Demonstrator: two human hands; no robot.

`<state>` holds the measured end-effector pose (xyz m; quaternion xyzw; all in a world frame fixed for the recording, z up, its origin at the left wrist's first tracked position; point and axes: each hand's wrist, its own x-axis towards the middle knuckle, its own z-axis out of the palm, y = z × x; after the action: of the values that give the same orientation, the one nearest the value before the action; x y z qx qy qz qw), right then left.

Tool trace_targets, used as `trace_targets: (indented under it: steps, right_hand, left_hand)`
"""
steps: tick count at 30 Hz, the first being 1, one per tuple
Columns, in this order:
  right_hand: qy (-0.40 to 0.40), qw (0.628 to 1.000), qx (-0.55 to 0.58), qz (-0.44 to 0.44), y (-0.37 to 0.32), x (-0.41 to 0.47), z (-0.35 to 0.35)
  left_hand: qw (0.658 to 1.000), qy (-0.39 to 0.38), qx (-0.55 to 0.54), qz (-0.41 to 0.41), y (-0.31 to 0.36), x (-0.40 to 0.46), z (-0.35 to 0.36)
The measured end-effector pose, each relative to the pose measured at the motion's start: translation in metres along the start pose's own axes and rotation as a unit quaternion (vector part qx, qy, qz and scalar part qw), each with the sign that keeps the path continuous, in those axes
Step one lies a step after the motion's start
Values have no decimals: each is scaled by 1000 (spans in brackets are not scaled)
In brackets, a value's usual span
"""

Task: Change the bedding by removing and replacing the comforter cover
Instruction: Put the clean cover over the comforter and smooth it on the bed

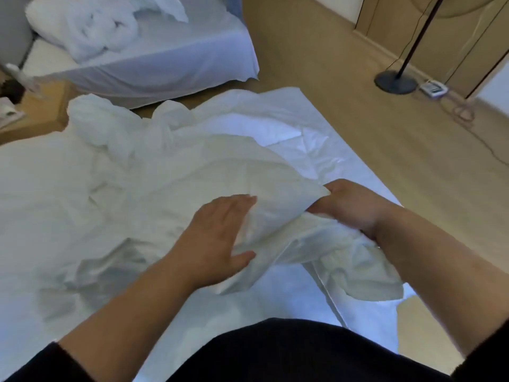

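White comforter cover (170, 194), two hands (217, 235).

Cover (115, 188) lay bunched on floor (344, 78), w/ hands (349, 208) at its near-right corner. Bed (165, 59) sat behind it, bedding pile (91, 31) on top. Lamp stand (396, 81) stood far right.

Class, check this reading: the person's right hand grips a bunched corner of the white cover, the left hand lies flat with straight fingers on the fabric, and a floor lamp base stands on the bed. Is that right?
Not quite. The floor lamp base stands on the wooden floor, not the bed, as the head view shows. The right hand does grip the white cover, and the left hand lies flat on it.
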<state>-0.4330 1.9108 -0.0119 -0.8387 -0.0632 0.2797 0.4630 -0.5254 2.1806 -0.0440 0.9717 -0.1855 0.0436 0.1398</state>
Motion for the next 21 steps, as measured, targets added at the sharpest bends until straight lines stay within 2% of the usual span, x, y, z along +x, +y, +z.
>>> trace_targets:
  steps: [1, 3, 5, 7, 9, 11, 12, 14, 15, 16, 18, 19, 21]
  right_hand:
    - [-27, 1000, 9, 4, 1, 2, 12]
    - [-80, 996, 40, 24, 3, 6, 31]
    - [-120, 986, 99, 65, 13, 8, 39]
    - [-143, 960, 223, 90, 30, 8, 36]
    - [-101, 929, 345, 87, 56, 8, 34]
    - [-19, 929, 364, 59, 85, 5, 39]
    - [10, 933, 358, 44, 99, 1, 48]
    - [3, 955, 293, 35, 118, -12, 77]
    - [-9, 976, 209, 52, 121, -15, 95]
    - [13, 993, 91, 80, 123, -18, 115]
    - [120, 987, -84, 68, 123, -8, 152]
    - [172, 976, -121, 51, 117, -1, 163]
    - [247, 961, -113, 43, 108, 14, 168]
  left_hand:
    - [999, -10, -9, 39, 14, 12, 12]
    - [997, -20, -32, 60, 34, 34, 33]
    - [998, -32, -57, 24, 39, 47, 48]
    - [996, -67, -53, -24, 30, 51, 58]
    - [992, -69, -84, -63, 15, 46, 68]
    - [975, -45, -172, -134, 1, 42, 71]
    - [958, -30, -226, -176, -7, 42, 69]
    - [917, -28, -324, -232, -22, 46, 64]
    - [895, -39, -367, -249, -29, 48, 61]
    - [866, -48, -417, -271, -34, 50, 59]
    - [784, -67, -522, -329, -44, 53, 53]
    - [754, -80, -549, -351, -49, 53, 52]
    - [736, -107, -562, -362, -58, 50, 49]
